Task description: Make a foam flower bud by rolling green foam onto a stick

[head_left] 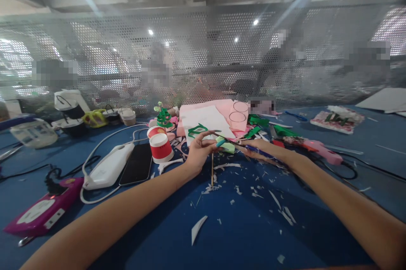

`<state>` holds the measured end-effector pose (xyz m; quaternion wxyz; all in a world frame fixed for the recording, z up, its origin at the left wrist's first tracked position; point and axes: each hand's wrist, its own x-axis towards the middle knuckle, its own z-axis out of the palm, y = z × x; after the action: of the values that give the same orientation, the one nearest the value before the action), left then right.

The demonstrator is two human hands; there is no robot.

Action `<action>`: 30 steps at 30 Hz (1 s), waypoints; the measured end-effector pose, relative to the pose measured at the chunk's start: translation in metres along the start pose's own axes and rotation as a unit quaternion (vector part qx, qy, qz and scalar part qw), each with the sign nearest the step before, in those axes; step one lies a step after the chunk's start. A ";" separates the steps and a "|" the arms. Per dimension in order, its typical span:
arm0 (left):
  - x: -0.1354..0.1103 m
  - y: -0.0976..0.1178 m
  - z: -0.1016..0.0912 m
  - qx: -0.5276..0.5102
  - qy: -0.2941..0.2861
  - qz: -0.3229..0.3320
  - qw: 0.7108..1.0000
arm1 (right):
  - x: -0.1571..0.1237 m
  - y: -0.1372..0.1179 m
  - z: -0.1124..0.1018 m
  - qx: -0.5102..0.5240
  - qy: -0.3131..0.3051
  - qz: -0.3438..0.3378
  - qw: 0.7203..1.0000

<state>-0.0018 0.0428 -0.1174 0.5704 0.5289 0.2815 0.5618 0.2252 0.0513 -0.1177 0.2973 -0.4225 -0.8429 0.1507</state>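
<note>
My left hand point(199, 151) is closed in a pinch, with a light green piece of paper point(229, 148) at its fingertips. A small teal piece point(220, 143) shows by the thumb; I cannot tell what it is. In my right hand point(258, 148) is a pair of scissors point(258, 152) with blue handles, its dark blades reaching left across the light green paper. Below my left hand a thin wooden stick point(212, 173) shows. Behind it, a white sheet point(207, 118) carries a dark green cut paper shape point(197, 130).
White paper scraps point(198, 230) litter the blue table. On the left are red-and-white cups point(161, 149), a black phone point(137, 164), a white power bank point(109, 166) and a purple power strip point(44, 206). A pink glue gun point(323, 150) with its cable lies right, before a perforated metal screen point(196, 58).
</note>
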 end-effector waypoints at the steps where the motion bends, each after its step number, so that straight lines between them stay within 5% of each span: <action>1: 0.000 0.000 0.000 0.000 0.001 -0.002 1.000 | 0.000 0.000 0.000 0.003 -0.005 -0.002 1.000; 20: 0.000 0.001 0.003 -0.025 0.020 -0.007 0.999 | 0.004 -0.015 -0.007 -0.016 -0.057 -0.024 0.998; 30: 0.000 0.000 0.001 0.006 0.012 -0.006 1.000 | 0.003 -0.016 -0.011 -0.113 0.013 0.025 0.993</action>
<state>-0.0011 0.0427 -0.1169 0.5669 0.5242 0.2948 0.5629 0.2208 0.0445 -0.0998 0.2548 -0.4763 -0.8396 0.0564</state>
